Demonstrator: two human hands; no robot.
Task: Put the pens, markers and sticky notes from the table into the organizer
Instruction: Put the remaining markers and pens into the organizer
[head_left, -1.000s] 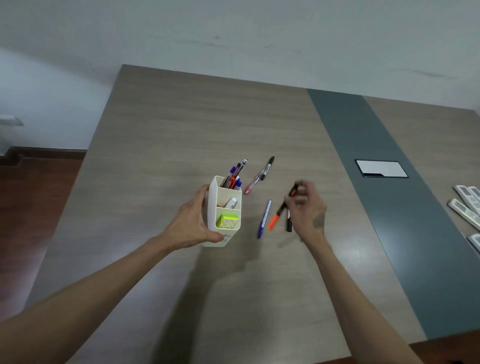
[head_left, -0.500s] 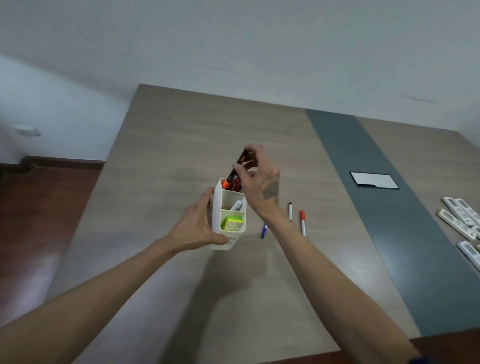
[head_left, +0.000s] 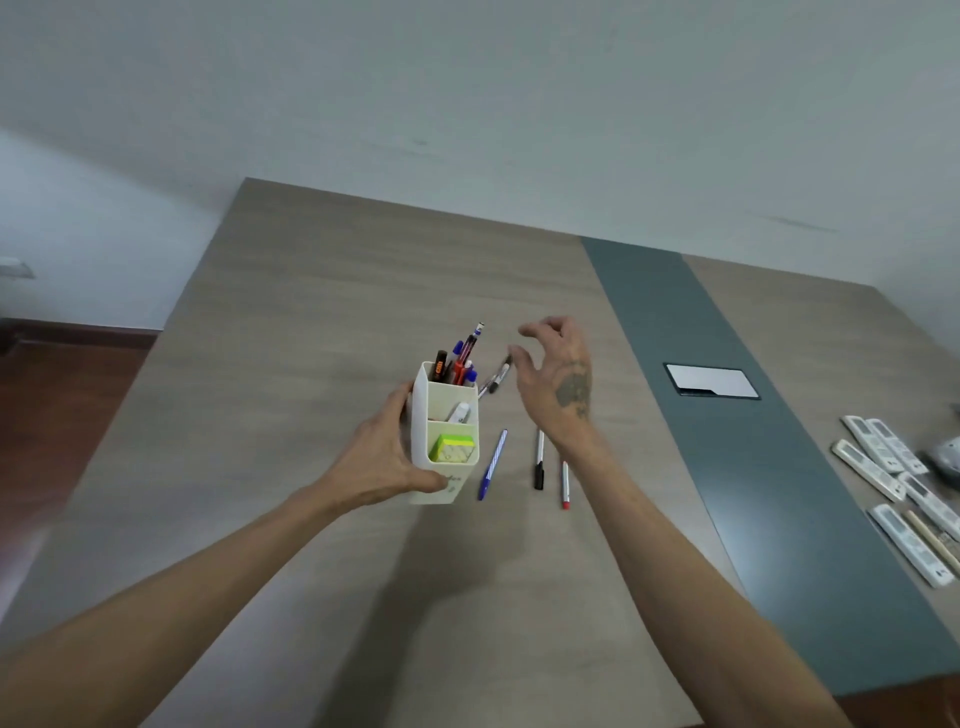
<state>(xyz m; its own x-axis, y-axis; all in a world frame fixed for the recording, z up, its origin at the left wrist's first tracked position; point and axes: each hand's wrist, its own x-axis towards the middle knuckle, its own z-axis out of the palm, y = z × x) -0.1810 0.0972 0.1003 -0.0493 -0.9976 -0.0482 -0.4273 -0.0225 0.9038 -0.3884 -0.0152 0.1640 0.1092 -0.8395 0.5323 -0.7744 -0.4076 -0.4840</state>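
A cream organizer stands mid-table, and my left hand grips its left side. Several pens and an orange marker stick up from its back compartment. A green sticky-note pad fills the front one. My right hand hovers open just right of the organizer, holding nothing. On the table lie a blue pen, a black pen and a red pen. Two more pens lie behind the organizer, partly hidden by my right hand.
A dark grey strip crosses the table, with a white cable flap set in it. Several white remote controls lie at the right edge. The table's left edge drops to a wooden floor.
My right hand carried the orange marker from the table to the organizer's back compartment, let it go, and has drawn back to the right, empty.
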